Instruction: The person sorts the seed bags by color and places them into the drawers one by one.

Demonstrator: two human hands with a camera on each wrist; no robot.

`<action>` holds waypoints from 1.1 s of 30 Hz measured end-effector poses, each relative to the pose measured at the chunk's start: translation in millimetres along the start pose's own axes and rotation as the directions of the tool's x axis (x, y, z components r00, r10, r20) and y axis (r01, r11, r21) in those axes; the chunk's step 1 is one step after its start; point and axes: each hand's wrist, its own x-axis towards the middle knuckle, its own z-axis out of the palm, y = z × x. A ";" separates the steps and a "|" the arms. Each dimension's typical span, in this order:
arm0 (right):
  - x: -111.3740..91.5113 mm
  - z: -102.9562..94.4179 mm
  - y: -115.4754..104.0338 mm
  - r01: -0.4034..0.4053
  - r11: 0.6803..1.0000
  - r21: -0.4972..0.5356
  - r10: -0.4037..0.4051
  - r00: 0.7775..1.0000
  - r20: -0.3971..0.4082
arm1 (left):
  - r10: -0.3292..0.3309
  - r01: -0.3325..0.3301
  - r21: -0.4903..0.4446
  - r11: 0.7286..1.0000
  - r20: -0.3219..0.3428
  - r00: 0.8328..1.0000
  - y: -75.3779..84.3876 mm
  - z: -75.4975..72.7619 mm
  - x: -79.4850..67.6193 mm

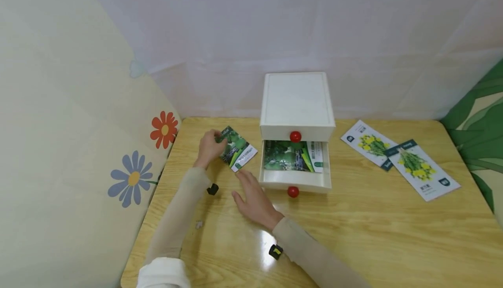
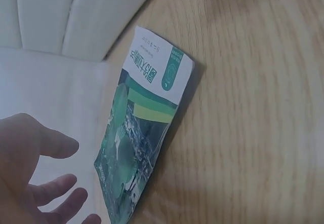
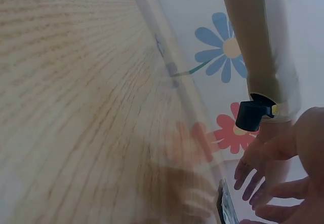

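Observation:
A green seed packet (image 1: 237,148) with a white end lies on the table left of a small white drawer unit (image 1: 296,100). My left hand (image 1: 211,148) is at the packet's left edge. In the left wrist view its thumb and fingers are spread apart, with nothing between them. My right hand (image 1: 255,202) reaches toward the packet's white end, fingers extended and holding nothing; whether a fingertip touches it, I cannot tell. The unit's lower drawer (image 1: 283,178) is pulled out, and a similar green packet (image 1: 284,156) lies inside it.
Two packets with yellow flowers, a farther one (image 1: 369,144) and a nearer one (image 1: 422,170), overlap right of the unit. Red knobs (image 1: 293,192) stick out from the drawers. A flower-printed wall (image 1: 78,104) borders the table's left edge.

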 end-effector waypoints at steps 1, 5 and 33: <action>1.6 1.1 0.8 -0.011 1.000 -0.003 0.011 1.000 0.005 | -0.009 0.009 0.014 1.000 -0.003 1.000 0.5 1.3 1.7; 7.9 7.0 4.0 -0.065 0.998 -0.003 0.065 0.998 0.012 | -0.031 0.033 0.073 0.997 -0.022 0.999 1.5 6.5 8.6; 30.7 24.5 14.3 -0.275 0.948 0.163 0.280 0.960 -0.007 | -0.097 0.087 0.187 0.979 0.043 0.994 0.4 3.7 16.0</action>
